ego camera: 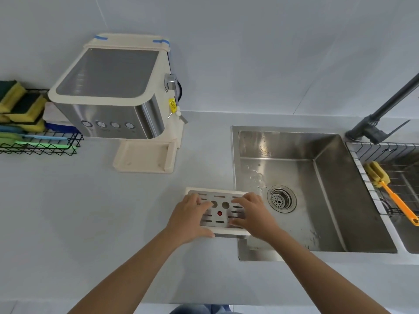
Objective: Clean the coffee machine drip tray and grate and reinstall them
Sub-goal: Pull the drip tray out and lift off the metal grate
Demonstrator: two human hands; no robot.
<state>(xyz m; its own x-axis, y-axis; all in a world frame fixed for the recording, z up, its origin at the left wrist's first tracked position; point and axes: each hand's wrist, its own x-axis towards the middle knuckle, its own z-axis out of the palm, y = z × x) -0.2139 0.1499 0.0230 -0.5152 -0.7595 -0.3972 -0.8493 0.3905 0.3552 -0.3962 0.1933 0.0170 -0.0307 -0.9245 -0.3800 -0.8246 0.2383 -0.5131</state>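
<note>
- Drip tray (229, 232): cream plastic, held at the counter edge of the sink, its right end just over the basin. Long axis runs left to right, spanning from one hand to the other.
- Grate (219, 209): perforated metal plate with slots, two round holes and a red float indicator (219, 213); seated in the tray, directly under the fingertips of both hands.
- Left hand (191, 215): on the tray's left end. Fingers (204, 206) spread flat across the grate top, thumb hooked along the near edge; clamped on the tray and grate together.
- Right hand (252, 215): on the tray's right end, mirror grip. Fingers (240, 200) splayed over the grate, thumb toward the near rim; likewise clamped.
- Coffee machine (113, 94): steel and cream, well away to the far left of the fingers. Its base platform (145, 158) is bare, the tray's seat unoccupied.
- Sink (306, 189): stainless, immediately right of the right-hand fingers; wet patch near the drain (281, 198).
- Sponge brush (390, 189): orange handle, on the wire rack far right of both hands.
- Sponges (20, 103): stacked in a basket far left, beyond the machine.
- Assessment: both hands are equally near, one per end. Whether washing is pending or done cannot be read. Sink lies rightward along the tray's long axis; machine seat lies up-left.
</note>
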